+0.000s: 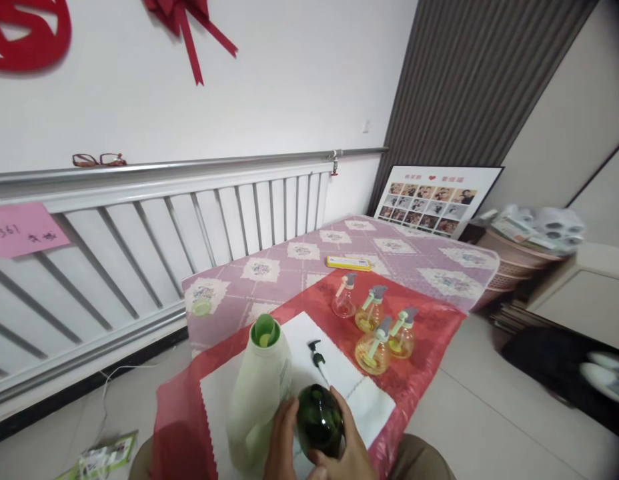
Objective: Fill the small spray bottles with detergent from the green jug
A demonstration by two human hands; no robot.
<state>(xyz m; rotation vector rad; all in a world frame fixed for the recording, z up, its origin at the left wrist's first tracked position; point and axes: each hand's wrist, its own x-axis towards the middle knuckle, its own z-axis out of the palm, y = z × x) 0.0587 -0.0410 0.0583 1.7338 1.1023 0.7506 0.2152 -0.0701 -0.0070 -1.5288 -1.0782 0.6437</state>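
Dark green bottle (319, 421): round, glossy, held between left hand (282, 437) and right hand (353, 441), above the white cloth (359, 400).
Tight side: smooth detergent jug (257, 393) (green-mouthed) just beside the left hand.
Open room: between pump head (317, 358) and transparent spray bottles (368, 319).
Counter (414, 261) edge: crinkled red sheet (432, 327).

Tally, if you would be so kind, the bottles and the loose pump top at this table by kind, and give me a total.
See-through spray bottles: 4
Large pale green bottle: 1
Dark green bottle: 1
Loose black pump top: 1
Total: 7
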